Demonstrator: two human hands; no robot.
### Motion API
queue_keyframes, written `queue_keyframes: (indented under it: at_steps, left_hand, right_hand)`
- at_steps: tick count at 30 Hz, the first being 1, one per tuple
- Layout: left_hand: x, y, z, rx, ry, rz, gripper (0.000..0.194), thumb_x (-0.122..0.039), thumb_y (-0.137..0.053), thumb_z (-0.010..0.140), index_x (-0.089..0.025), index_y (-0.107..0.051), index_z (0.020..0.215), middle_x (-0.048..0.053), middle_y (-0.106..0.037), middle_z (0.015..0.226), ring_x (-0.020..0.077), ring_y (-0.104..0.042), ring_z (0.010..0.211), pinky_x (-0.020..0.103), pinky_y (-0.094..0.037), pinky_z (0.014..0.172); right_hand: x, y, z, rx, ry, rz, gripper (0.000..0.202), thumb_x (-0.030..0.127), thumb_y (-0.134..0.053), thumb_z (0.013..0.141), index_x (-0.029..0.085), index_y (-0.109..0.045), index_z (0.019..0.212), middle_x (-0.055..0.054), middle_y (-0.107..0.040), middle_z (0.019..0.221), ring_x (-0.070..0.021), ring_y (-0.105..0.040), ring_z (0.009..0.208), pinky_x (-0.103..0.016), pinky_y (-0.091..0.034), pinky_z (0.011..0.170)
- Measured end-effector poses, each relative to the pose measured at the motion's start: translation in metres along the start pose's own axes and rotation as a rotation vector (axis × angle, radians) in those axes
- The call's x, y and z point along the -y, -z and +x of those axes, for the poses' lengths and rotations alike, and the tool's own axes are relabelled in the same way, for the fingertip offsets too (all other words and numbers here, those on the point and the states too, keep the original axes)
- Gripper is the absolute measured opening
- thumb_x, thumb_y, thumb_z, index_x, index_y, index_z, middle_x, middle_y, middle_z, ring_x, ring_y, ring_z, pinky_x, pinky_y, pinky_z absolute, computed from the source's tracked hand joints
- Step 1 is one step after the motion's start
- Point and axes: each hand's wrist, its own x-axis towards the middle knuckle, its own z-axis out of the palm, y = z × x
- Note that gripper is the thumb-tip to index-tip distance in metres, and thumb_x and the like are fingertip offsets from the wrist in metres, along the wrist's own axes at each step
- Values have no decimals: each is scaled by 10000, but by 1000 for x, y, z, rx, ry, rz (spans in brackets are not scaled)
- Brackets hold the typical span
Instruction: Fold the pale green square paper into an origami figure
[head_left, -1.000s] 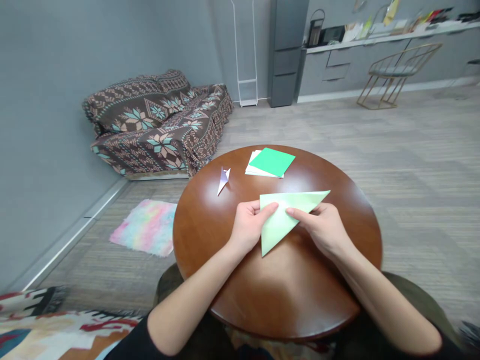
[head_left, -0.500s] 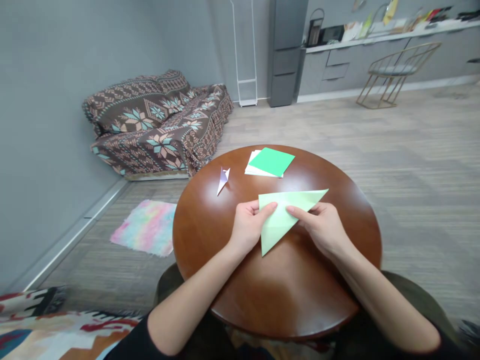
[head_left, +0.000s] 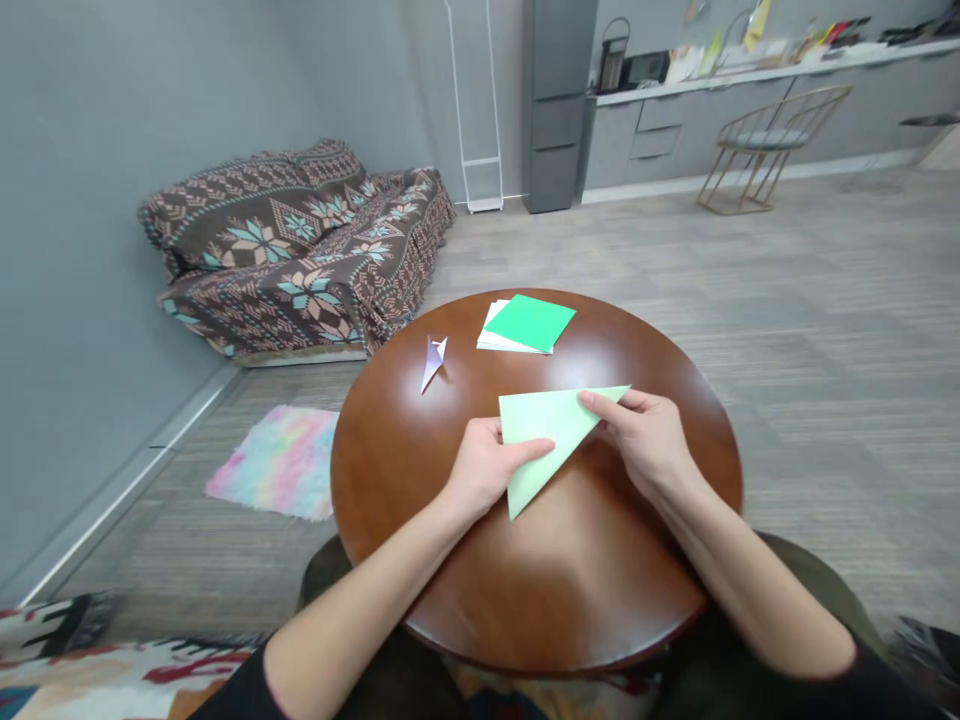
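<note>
A light green sheet of paper (head_left: 551, 418), folded into a triangle, is held above the round table between both hands. My left hand (head_left: 491, 462) grips its left side, thumb lying across the front and fingers behind. Near the upper right corner, my right hand (head_left: 641, 425) pinches the paper with the thumb on top; its other fingers are partly hidden behind. Beyond the paper lies a stack of white sheets (head_left: 491, 338) topped by a bright green square sheet (head_left: 531, 322). A small purple and white folded paper figure (head_left: 433, 362) rests at the table's far left.
The brown round table (head_left: 525, 610) stands right in front of me. A patterned covered sofa (head_left: 300, 250) and a pastel fluffy mat (head_left: 277, 462) are to the left. Farther back are a grey fridge (head_left: 556, 110), a kitchen counter (head_left: 697, 85) and a gold-framed chair (head_left: 772, 140).
My right thumb has slid outward to the paper's upper right corner. My left thumb sits lower on the sheet. The whole view has shifted slightly.
</note>
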Motion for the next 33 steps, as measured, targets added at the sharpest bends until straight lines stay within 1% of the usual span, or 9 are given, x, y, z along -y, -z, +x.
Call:
queue_keyframes:
  at_steps: [9, 13, 18, 21, 23, 25, 28, 31, 33]
  left_hand:
    - [-1, 0, 0, 8, -19, -5, 376, -349, -899, 604, -123, -798, 887, 114, -791, 977, 267, -736, 808, 327, -565, 704]
    - [-2, 1, 0, -13, -18, 9, 380, -339, -913, 580, -130, -802, 877, 108, -794, 953, 264, -734, 781, 320, -563, 682]
    - [-2, 4, 1, -42, -14, 28, 363, -338, -917, 574, -130, -802, 849, 109, -795, 928, 256, -731, 757, 308, -554, 656]
    - [-2, 7, 3, -81, -14, 8, 369, -341, -921, 566, -119, -797, 833, 121, -793, 931, 256, -730, 756, 308, -552, 651]
    - [-1, 9, 4, -97, -23, -13, 387, -338, -926, 561, -115, -795, 849, 123, -793, 942, 256, -730, 766, 312, -557, 670]
    - [0, 8, 4, -95, -46, -26, 395, -336, -922, 574, -120, -794, 880, 118, -792, 966, 253, -731, 786, 316, -562, 703]
    - [1, 4, 1, -86, -97, -28, 386, -325, -913, 600, -132, -789, 911, 103, -791, 993, 249, -729, 815, 311, -559, 730]
    - [1, -3, -4, -47, -123, -54, 372, -317, -905, 622, -138, -784, 925, 99, -789, 1005, 243, -725, 838, 301, -552, 748]
    - [-2, -5, -8, 40, -99, -108, 396, -346, -906, 622, -145, -779, 939, 103, -786, 1014, 242, -722, 846, 302, -547, 766]
  right_hand:
    - [-1, -1, 1, -9, 47, 41, 274, 382, -886, 659, 150, -792, 769, -69, -747, 774, -206, -653, 708, -356, -544, 701]
    - [3, -1, 5, -11, 58, 67, 258, 391, -887, 649, 166, -763, 664, -39, -701, 681, -164, -601, 643, -315, -501, 629]
    - [12, 16, 20, -168, 91, 162, 284, 385, -921, 588, 170, -749, 658, -35, -687, 682, -133, -601, 620, -274, -495, 574]
    - [16, 23, 23, -243, 139, 199, 310, 435, -898, 626, 184, -734, 705, -40, -700, 736, -157, -653, 710, -283, -534, 643]
    - [16, 20, 17, -162, 88, 196, 335, 480, -862, 670, 184, -742, 773, -58, -720, 834, -182, -675, 808, -291, -548, 677]
    - [15, 9, 6, 25, -4, 162, 343, 461, -864, 674, 188, -748, 846, -64, -731, 925, -200, -680, 875, -301, -554, 707]
    - [11, -9, -8, 196, -71, 151, 321, 446, -857, 683, 185, -734, 823, -60, -741, 903, -209, -682, 852, -352, -557, 796]
    - [11, -15, -10, 169, -20, 185, 266, 406, -857, 688, 189, -703, 692, -37, -729, 796, -188, -658, 770, -342, -550, 788]
    - [15, -8, -6, 148, 15, 163, 259, 381, -864, 677, 194, -688, 643, -31, -720, 750, -183, -646, 737, -334, -549, 765]
